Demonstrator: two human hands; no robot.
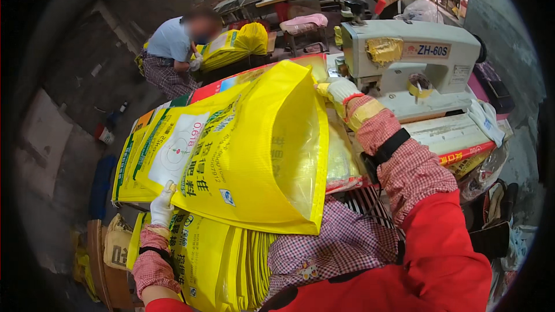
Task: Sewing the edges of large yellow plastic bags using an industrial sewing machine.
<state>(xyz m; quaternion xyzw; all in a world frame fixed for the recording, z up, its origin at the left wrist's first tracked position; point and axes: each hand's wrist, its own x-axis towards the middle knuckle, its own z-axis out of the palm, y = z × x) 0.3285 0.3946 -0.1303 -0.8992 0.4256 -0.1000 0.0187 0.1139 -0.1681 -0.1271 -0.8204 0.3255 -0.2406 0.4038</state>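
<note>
I hold a yellow bag [231,156] up before me, its open mouth turned to my right, above a stack of like bags [225,266] on my lap. My left grip [162,205] clasps its lower edge and my right grip [338,92] pinches the mouth's top corner. Beyond stands a sewing machine [410,60] on its desk [445,133], and a person [173,52] crouches farther off.

Your left hand [161,205] and right hand [338,91] are stretching an open yellow sack [231,150] across your front, blocking the middle. A grey sewing machine [413,60] is crowding the right, just behind your right hand. Stacked yellow sacks [222,268] are filling the lower left, while bare floor [63,121] is lying open further left
</note>
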